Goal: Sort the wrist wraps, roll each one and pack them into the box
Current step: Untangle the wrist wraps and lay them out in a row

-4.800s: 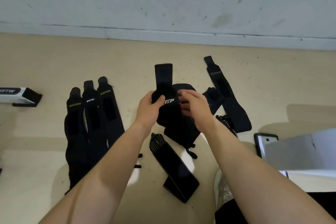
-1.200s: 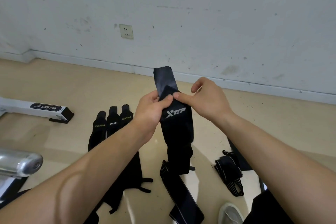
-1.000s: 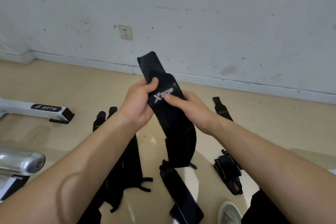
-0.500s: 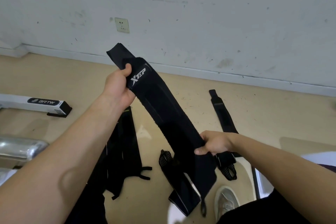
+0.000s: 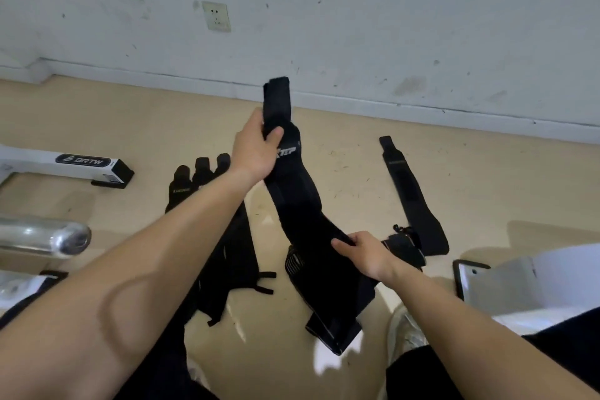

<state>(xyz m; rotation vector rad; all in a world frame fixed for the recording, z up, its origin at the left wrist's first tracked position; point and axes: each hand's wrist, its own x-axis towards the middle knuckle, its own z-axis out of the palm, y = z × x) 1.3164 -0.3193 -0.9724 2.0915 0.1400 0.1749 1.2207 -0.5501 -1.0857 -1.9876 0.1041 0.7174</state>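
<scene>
Wrist wrap (image 5: 302, 204) with the white logo is up in the air, stretched on a slant between your two hands above the floor (image 5: 130, 114). Your left hand (image 5: 256, 153) is curled round its upper end just below the tab, your right hand (image 5: 367, 256) pinches its edge lower down, and the tail hangs loose beneath. It's flat, not a single turn rolled, so I'd call this the sorting stage. Off to the left, three wraps (image 5: 201, 172) lie side by side in a tidy row, which reads as one sorted group. Under the hanging tail another wrap (image 5: 293, 265) lies flat, a long wrap (image 5: 409, 191) lies further right, and a bunched wrap (image 5: 404, 248) sits just beside your right hand; whether that one is properly rolled, I can't tell. At the right edge, a white box (image 5: 519, 279), by my guess, its inside hidden. Nothing is visibly packed, so the rolling and packing look to be ahead of you.
</scene>
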